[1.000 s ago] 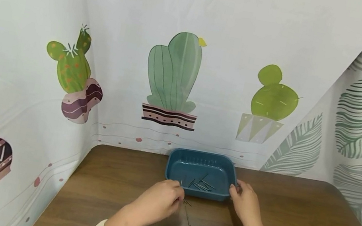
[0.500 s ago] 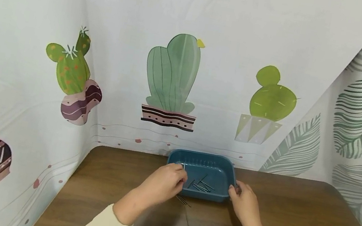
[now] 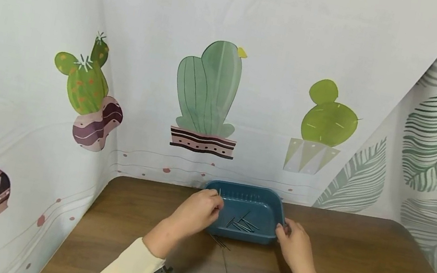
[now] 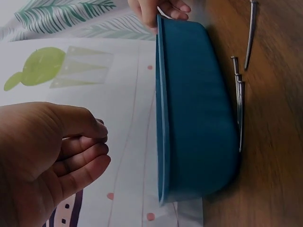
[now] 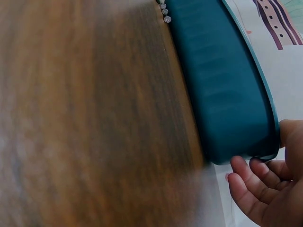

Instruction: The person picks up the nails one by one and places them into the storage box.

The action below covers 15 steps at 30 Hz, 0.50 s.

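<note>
My left hand [image 3: 197, 211] is raised over the left side of a teal plastic tray [image 3: 240, 234], pinching a thin nail [image 3: 220, 192] whose end sticks up past the fingertips. In the left wrist view, the thumb and index finger of this left hand [image 4: 61, 151] meet at their tips beside the tray's rim [image 4: 162, 118]. My right hand [image 3: 297, 245] grips the tray's right end, thumb at the rim and fingers bent below it in the right wrist view. Several loose nails [image 3: 243, 226] lie inside the tray.
On the wooden table [image 3: 344, 271], a small row of nails [image 3: 220, 241] lies along the tray's front side, with a single nail [image 3: 226, 262] nearer the person. Behind the tray hangs a white cloth [image 3: 266, 115] printed with cacti.
The left hand has risen from the tray's near edge, away from the table nails, up and slightly left over the tray with the nail. The right hand keeps its grip on the tray.
</note>
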### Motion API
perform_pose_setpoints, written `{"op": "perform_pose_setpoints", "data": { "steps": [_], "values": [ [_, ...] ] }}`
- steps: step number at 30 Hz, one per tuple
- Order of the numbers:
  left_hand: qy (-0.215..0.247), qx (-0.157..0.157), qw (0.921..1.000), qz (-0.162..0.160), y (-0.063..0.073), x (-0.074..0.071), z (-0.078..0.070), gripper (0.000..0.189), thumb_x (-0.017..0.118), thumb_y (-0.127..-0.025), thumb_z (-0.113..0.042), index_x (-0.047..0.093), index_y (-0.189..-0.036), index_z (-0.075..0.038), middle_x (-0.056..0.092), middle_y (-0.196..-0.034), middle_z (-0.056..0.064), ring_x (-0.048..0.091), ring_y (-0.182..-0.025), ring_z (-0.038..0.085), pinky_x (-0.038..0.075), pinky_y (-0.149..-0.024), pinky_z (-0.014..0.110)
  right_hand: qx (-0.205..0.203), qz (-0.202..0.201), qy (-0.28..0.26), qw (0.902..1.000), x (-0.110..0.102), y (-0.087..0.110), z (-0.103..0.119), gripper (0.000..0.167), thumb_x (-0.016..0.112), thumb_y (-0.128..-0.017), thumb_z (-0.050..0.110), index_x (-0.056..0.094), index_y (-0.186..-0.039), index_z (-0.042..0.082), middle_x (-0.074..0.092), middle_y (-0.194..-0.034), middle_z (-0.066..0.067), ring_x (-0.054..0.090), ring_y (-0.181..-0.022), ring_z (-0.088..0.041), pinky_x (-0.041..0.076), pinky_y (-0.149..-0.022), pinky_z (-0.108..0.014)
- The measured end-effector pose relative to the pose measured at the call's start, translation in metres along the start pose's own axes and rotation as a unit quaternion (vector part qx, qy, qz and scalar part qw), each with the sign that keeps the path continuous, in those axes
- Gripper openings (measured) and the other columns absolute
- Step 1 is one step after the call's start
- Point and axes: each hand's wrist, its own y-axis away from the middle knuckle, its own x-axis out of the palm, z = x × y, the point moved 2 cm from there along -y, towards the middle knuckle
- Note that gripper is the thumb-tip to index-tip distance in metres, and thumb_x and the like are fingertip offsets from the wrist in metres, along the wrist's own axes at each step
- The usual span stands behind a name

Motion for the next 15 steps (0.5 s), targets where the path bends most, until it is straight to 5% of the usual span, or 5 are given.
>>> {"op": "perform_pose_setpoints", "data": {
  "steps": [15],
  "values": [
    [-0.014, -0.009, 0.9997, -0.016, -0.004, 0.012, 0.009, 0.010, 0.065, -0.093, -0.006, 0.073, -0.092, -0.010, 0.064, -0.087, -0.001, 0.058, -0.081, 0.012, 0.054, -0.074, 0.025, -0.002, 0.000, -0.001, 1.0000, 0.001, -0.001, -0.001, 0.042, 0.058, -0.099, 0.020, 0.061, -0.127, -0.011, 0.063, -0.097, -0.017, 0.068, -0.079, -0.022, 0.053, -0.073, -0.036]
  ]
}}
